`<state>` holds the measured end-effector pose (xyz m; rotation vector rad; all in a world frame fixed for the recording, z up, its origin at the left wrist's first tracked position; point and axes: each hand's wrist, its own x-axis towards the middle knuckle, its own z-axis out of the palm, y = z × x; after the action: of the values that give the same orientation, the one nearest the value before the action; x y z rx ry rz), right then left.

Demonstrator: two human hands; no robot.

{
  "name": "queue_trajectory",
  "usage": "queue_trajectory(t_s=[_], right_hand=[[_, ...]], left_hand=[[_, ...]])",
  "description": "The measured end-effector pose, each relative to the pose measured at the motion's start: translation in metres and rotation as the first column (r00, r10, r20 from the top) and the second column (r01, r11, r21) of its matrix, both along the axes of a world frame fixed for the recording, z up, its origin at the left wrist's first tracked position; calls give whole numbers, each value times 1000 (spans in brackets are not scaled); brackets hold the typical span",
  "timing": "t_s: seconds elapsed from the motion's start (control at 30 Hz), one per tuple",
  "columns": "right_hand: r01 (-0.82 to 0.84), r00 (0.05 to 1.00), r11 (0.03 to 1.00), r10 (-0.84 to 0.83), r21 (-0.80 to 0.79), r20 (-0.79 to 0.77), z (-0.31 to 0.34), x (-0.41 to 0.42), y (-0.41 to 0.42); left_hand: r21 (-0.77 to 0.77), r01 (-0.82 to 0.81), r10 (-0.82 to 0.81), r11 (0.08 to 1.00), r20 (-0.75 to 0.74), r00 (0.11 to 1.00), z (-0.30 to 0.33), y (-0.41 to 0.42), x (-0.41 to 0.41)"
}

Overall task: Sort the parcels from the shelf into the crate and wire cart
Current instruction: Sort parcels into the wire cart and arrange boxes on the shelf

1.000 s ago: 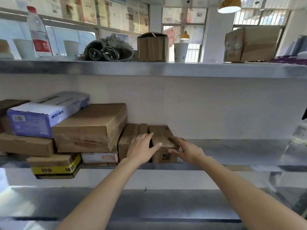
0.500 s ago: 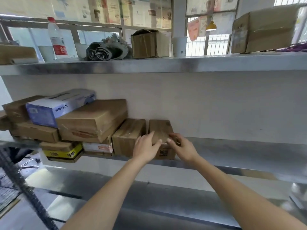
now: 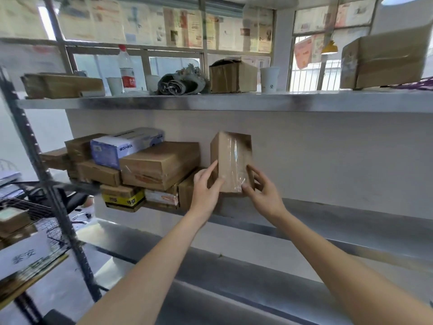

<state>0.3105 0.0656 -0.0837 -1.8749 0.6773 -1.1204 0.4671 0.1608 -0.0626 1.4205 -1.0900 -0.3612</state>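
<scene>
Both hands are holding one small taped parcel [image 3: 230, 160] upright in front of the pale back wall, raised above the middle shelf [image 3: 351, 214], its long axis standing near vertical and its lower end lying between the two palms. The left hand [image 3: 206, 186] is gripping the lower left edge, forefinger stretched up along the side and thumb pressing the front face; the right hand [image 3: 263, 191] is gripping the lower right corner, its fingers [image 3: 251, 171] curling round the edge over the clear tape. The parcel thus lies directly above and between the fingers of both hands, neither hand being clearly the nearer. The wire cart [image 3: 35, 219] is standing well apart at lower left, on the left arm's side, so the coming move will probably be a carry leftward and downward; no crate can be identified with certainty. The remaining parcels [image 3: 159, 167] are lying stacked on the same shelf just to the left, one brown box touching the left wrist area. Legible writing is scarce: a blue-and-white carton [image 3: 124, 148] is showing mirrored characters resembling "10R×10"; a yellow-banded box [image 3: 124, 200] bears dark characters too blurred to read; a bottle [image 3: 126, 71] on the top shelf is carrying a red label with illegible script; a white sheet on the cart carries two large characters, unclear.
</scene>
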Motion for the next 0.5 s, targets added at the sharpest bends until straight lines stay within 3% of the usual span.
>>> queue_trajectory(t_s=[0.17,0.27,0.4,0.5], right_hand=[[-113,991,993,114,-14,66,24,33,35],[-167,985,985,168,-34,35,42,61,65],[-183,978,977,170,-108,-124,63,109,110],[-236,964,970,225,-66,-143,78,147,157]], left_hand=[[-125,54,-69,991,-119,990,22,44,26],[-113,-22,11,993,-93,996,30,75,56],[-32,-129,124,991,-130,984,43,125,97],[-26,-221,212,975,-189,959,53,170,122]])
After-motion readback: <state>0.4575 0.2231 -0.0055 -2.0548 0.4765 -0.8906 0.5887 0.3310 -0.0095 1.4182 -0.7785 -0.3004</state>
